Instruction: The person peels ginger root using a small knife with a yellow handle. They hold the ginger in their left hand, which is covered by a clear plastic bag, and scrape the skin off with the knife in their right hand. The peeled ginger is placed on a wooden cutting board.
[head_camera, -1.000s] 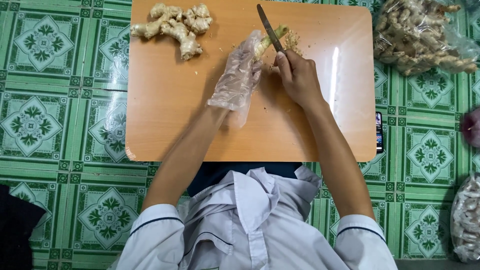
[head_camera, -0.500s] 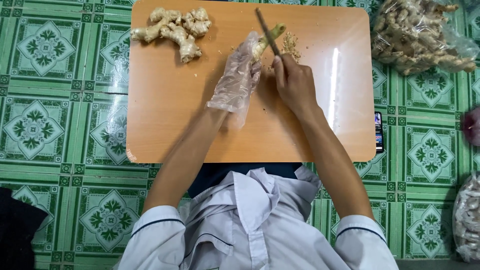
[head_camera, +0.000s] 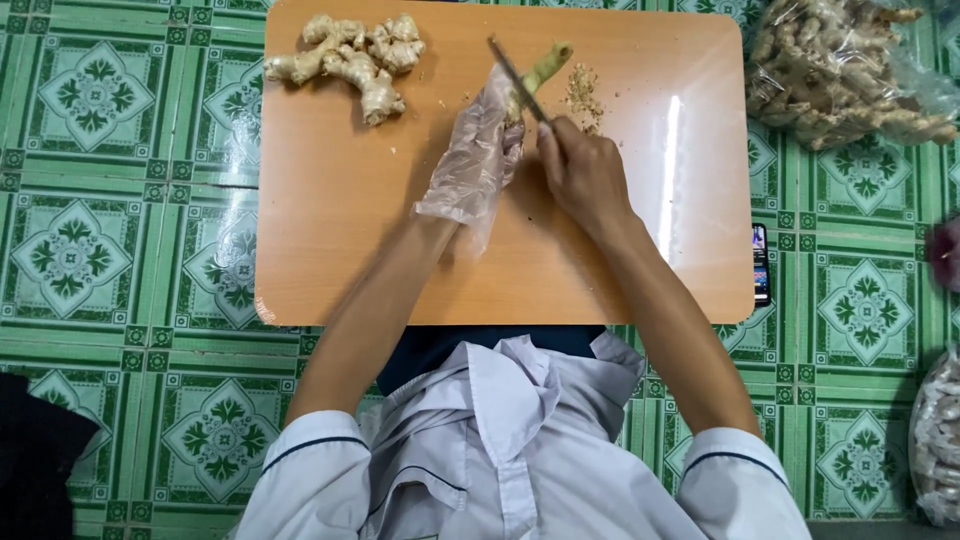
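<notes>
My left hand (head_camera: 478, 155), in a loose clear plastic glove, grips a pale yellow-green piece of ginger (head_camera: 545, 66) over the wooden board (head_camera: 350, 230). My right hand (head_camera: 583, 172) is bare and closed on a knife (head_camera: 515, 78), whose blade lies slanted against the ginger piece. A small heap of brown peelings (head_camera: 582, 95) sits on the board just right of the blade. A knobbly unpeeled ginger root (head_camera: 352, 58) lies at the board's far left corner, apart from both hands.
The board rests on a green patterned tile floor (head_camera: 100, 250). A clear bag of ginger roots (head_camera: 835, 70) lies at the upper right. A dark phone (head_camera: 760, 265) sits by the board's right edge. Another bag (head_camera: 935, 440) shows at the lower right.
The view has shifted slightly. The knife and both hands have moved a little along the ginger piece; more of its pale tip shows beyond the blade.
</notes>
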